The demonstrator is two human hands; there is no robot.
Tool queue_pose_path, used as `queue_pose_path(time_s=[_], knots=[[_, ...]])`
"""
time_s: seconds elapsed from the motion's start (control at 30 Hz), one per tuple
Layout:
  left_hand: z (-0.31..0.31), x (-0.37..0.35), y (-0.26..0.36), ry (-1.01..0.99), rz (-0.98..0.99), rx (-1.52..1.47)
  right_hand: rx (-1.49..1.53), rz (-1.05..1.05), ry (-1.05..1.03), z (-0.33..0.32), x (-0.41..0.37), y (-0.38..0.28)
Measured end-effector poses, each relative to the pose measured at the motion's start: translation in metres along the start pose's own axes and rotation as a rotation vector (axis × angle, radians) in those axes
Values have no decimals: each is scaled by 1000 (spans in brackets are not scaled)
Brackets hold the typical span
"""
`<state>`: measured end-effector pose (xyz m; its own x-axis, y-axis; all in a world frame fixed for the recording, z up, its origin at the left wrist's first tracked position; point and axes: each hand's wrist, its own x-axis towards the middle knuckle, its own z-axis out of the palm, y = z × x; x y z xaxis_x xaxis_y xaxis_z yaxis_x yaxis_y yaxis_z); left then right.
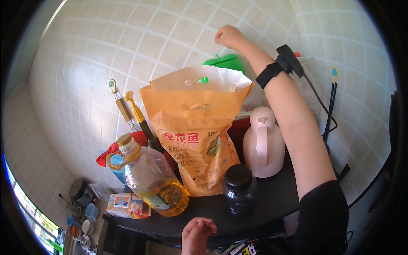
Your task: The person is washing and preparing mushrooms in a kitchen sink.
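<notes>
My right hand (230,37) is raised in front of the tiled wall with its fingers curled closed; whatever they may hold is hidden. Just below it a green leaf-shaped item (226,63) shows behind the top of an orange rice bag (191,127). The bag stands upright with its handle cut-outs showing. At the front edge of the black table, my left hand (199,233) has its fingers curled together, with nothing visible in them. Nearest to it are a dark lidded jar (239,189) and a large bottle of yellow oil (159,182).
A pink thermos jug (264,144) stands right of the bag, below my right forearm. A tissue pack (127,205) lies left of the oil bottle. A whisk (122,106) and a yellow-topped bottle (138,114) are behind. The black tabletop (280,191) has a curved front edge.
</notes>
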<state>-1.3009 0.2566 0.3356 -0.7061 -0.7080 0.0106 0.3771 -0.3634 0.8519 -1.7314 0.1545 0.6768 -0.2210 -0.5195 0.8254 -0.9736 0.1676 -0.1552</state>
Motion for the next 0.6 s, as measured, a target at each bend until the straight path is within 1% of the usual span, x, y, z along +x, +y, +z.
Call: queue_pose_path(time_s=[0.07, 0.1, 0.17, 0.2, 0.27, 0.33, 0.37, 0.5, 0.57, 0.6], knots=[[-1, 0, 0, 1, 10, -11, 242, 118, 55, -18, -1, -18], [-1, 0, 1, -12, 7, -6, 242, 110, 46, -31, -5, -31], [-4, 1, 2, -12, 8, -10, 603, 110, -86, -57, -18, -60], [-6, 5, 0, 1, 29, -27, 604, 101, -98, -63, -21, -67], [-7, 6, -1, 21, 57, -52, 995, -162, -402, -78, -31, -82], [-6, 4, 1, -51, 93, -85, 1006, -204, -460, -96, -53, -108], [-5, 2, 2, -41, 103, -90, 1015, -237, -506, -104, -67, -122], [-2, -10, 4, 11, 148, -69, 1028, -276, -560, -121, -102, -160], [-1, -20, 9, 56, 155, -55, 949, -314, -699, -126, -118, -175], [-2, -25, 11, 49, 178, -42, 957, -311, -711, -127, -131, -186]])
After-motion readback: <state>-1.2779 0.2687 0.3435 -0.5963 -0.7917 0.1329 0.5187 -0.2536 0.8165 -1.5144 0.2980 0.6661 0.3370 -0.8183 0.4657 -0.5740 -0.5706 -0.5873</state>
